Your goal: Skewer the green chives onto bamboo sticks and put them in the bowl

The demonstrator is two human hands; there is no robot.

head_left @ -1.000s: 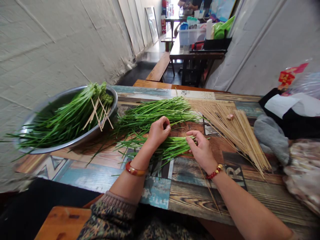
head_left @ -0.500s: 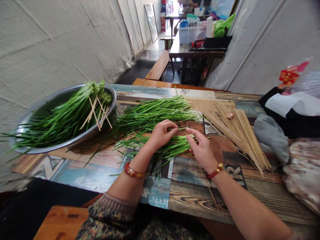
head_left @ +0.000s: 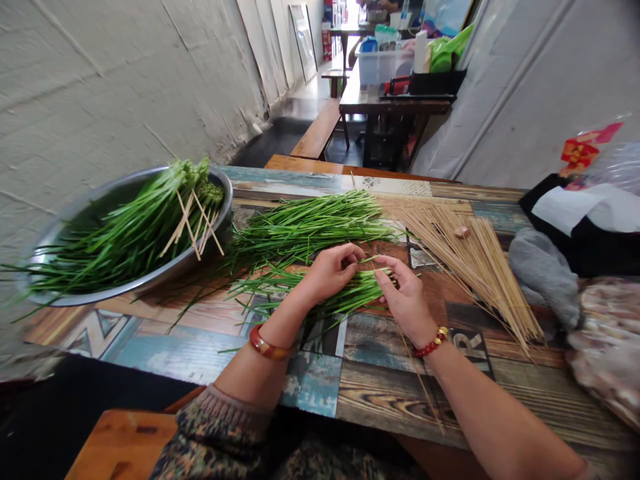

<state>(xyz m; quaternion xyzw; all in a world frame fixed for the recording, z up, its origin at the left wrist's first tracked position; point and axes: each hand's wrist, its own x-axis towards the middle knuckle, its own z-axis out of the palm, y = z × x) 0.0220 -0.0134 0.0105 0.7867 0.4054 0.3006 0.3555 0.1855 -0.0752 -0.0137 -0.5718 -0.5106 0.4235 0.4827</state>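
My left hand [head_left: 336, 272] is closed in a pinch on a thin green chive stalk [head_left: 369, 259], whose pale end points toward my other hand. My right hand [head_left: 406, 293] grips bamboo skewers [head_left: 419, 377] between thumb and fingers; their long ends slant down toward the table's near edge. The skewer tips are close to the stalk, but whether they pierce it is too small to tell. Beneath both hands lies a small bunch of chives [head_left: 357, 293], partly covered by my left hand. A larger pile of chives [head_left: 320, 223] spreads just behind.
At the left stands a metal bowl [head_left: 227, 193] heaped with chives [head_left: 135, 227], some on skewers [head_left: 187, 227]. Loose bamboo skewers [head_left: 493, 280] fan out to the right. Past them are a grey plastic bag [head_left: 543, 273] and a bag with pale contents [head_left: 607, 347]. Another table [head_left: 363, 100] stands beyond.
My left hand has shifted slightly right, closer to my right hand, and its fingers are curled more. My right hand keeps nearly the same place with the skewers.
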